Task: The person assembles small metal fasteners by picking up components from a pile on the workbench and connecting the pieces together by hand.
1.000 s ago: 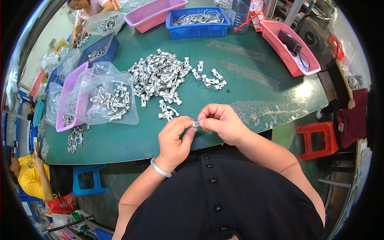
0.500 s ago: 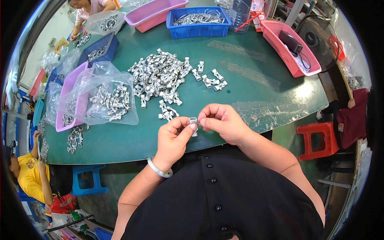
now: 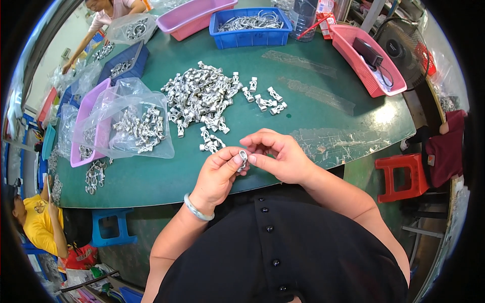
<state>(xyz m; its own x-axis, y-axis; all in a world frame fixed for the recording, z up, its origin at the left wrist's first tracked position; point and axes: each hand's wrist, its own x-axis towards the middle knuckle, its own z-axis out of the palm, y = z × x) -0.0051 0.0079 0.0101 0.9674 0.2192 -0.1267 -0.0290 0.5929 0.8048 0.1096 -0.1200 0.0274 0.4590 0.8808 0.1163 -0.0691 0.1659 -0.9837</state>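
Over the table's near edge, my left hand (image 3: 218,174) is closed, with thumb and forefinger pinching a small silver metal fitting (image 3: 243,154). Its oval opening faces up; the lower end is partly hidden by fingers. My right hand (image 3: 280,157) is curled around the right side of that fitting, its thumb tip against it and its forefinger arched above. Just beyond my hands lie a few similar silver-and-white fittings (image 3: 211,140). Farther off is a large heap of them (image 3: 199,93), with several loose ones (image 3: 262,102) to its right.
A clear plastic bag (image 3: 164,146) of fittings lies left, against a purple basket (image 3: 103,108). A blue bin (image 3: 251,39) of metal rings and pink baskets (image 3: 374,91) line the far side. A red stool (image 3: 399,177) and a fan (image 3: 401,50) stand right. Other people sit around the table.
The fitting has turned in my fingers, so its oval end now tilts upward. My right fingers have shifted slightly left over it. At far left, a person's arm has stretched out.
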